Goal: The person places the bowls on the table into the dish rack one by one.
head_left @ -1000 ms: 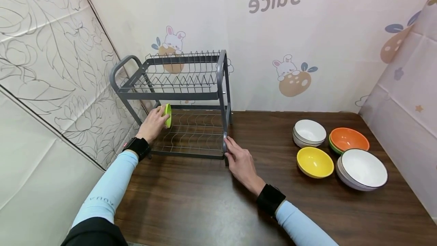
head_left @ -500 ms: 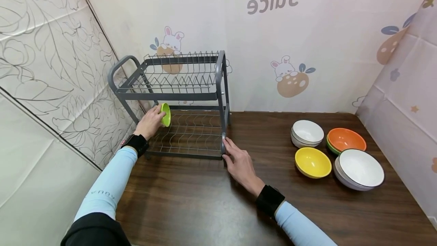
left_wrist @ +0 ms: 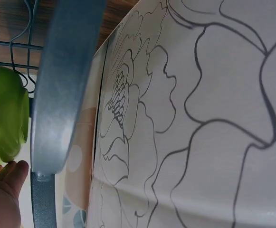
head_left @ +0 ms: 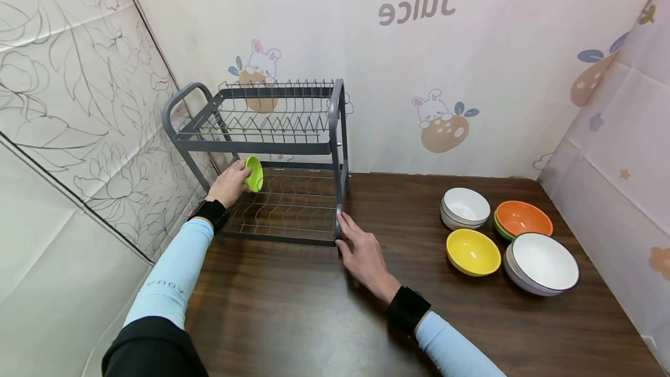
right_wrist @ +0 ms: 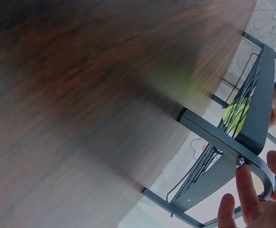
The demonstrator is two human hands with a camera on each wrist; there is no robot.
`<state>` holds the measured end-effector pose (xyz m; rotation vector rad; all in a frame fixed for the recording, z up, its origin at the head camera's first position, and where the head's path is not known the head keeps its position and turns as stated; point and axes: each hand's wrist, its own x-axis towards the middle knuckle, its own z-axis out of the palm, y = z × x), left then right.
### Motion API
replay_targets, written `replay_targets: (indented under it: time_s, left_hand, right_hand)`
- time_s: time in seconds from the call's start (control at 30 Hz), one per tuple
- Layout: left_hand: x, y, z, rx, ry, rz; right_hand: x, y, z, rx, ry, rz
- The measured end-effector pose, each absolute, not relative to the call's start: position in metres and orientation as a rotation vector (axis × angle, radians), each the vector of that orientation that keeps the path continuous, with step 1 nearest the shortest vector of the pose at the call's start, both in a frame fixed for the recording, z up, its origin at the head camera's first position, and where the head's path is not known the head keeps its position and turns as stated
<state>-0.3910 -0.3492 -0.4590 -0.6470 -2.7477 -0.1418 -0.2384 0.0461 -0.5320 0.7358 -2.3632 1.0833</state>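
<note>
My left hand (head_left: 228,184) pinches a small lime-green bowl (head_left: 255,174) by its side, with the bowl tipped on edge and its opening facing right. It is inside the dark grey two-tier dish rack (head_left: 253,148), at the left end of the lower tier; whether it touches the wires I cannot tell. In the left wrist view the green bowl (left_wrist: 4,116) shows its outer side, with fingertips (left_wrist: 15,175) at its edge. My right hand (head_left: 364,256) grips the rack's front right post low down, thumb and fingers on either side, also visible in the right wrist view.
To the right on the brown wooden table (head_left: 293,301) stand white bowls (head_left: 464,207), a yellow bowl (head_left: 473,252), an orange bowl (head_left: 523,218) stacked on a green one, and larger white bowls (head_left: 543,262). Patterned walls stand close behind and left of the rack.
The green bowl has turned in my left hand, from nearly edge-on to showing more of its inside. My right hand stays on the rack post. The head view has shifted slightly.
</note>
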Motion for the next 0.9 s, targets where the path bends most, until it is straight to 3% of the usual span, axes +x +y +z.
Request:
replay_targets:
  time_s: [0.9]
  left_hand:
    - [-0.3888,-0.3506,-0.4561,-0.500,-2.852,-0.246]
  right_hand:
    - [-0.2348,0.0446,-0.5323,0.733,-2.364,1.057]
